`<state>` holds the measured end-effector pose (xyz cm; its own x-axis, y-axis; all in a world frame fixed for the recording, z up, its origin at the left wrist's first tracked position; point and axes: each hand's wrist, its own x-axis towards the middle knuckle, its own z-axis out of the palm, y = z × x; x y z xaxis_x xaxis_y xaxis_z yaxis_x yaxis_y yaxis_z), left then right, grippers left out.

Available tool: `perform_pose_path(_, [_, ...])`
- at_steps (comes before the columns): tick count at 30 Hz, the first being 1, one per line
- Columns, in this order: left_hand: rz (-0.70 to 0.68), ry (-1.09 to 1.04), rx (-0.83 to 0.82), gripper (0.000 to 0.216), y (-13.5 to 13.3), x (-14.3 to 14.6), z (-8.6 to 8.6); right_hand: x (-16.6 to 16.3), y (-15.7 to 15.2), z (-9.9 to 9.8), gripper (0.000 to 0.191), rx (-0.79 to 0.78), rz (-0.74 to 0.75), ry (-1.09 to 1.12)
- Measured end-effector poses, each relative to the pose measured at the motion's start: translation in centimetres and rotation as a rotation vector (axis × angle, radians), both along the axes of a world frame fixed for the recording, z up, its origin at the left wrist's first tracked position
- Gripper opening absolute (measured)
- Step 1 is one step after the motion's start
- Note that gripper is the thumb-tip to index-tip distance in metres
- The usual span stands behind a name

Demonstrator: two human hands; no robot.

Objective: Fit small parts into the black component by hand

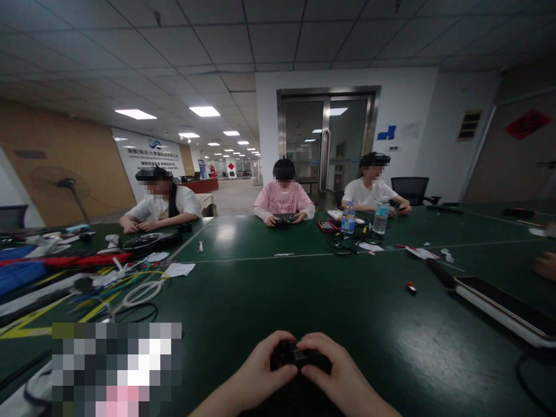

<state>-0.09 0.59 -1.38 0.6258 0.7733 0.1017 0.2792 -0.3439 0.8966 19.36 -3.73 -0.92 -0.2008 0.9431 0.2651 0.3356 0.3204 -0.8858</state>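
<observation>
A small black object (299,358) with a lighter patch in its middle is held just above the green table, close to me; its kind cannot be made out. My left hand (262,367) is closed round its left end, thumb below and fingers over the top. Gripping the right end is my right hand (330,364), with its thumb near the left one. Both hands hide much of the object's sides.
On the green table (347,301), cables (141,294) and a blue tray (19,277) lie left. A white-edged device (499,307) and a small red-and-black item (410,288) are right. Bottles (381,218) stand farther back. Several people sit around the table; a pixelated patch covers the lower left.
</observation>
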Motion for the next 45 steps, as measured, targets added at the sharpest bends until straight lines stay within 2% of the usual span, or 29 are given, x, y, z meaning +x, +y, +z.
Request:
perform_pose_path(3, [-0.01,-0.011,0.013,0.036,0.0,-0.2,-0.1,0.0,0.0,0.1,0.025,-0.004,-0.005,-0.016])
perform_pose_path(7, [-0.009,-0.098,-0.003,0.05,0.1,-0.4,-0.6,0.0,-0.1,0.4,0.024,-0.008,-0.006,-0.039])
perform_pose_path(14, [-0.062,-0.186,0.102,0.02,0.2,-0.2,-0.7,0.0,-0.1,0.3,0.022,0.014,-0.034,-0.04])
perform_pose_path(20, [-0.049,-0.191,0.09,0.016,0.0,-0.1,-0.3,-0.1,0.0,0.2,0.019,0.0,-0.044,-0.068])
perform_pose_path(29, [-0.057,-0.189,0.135,0.017,0.3,-0.2,-1.0,0.0,0.1,-0.1,0.021,0.02,-0.039,-0.048])
perform_pose_path(45, [-0.062,-0.192,0.128,0.017,0.2,-0.3,-0.8,0.0,0.1,-0.2,0.017,0.004,-0.049,-0.046])
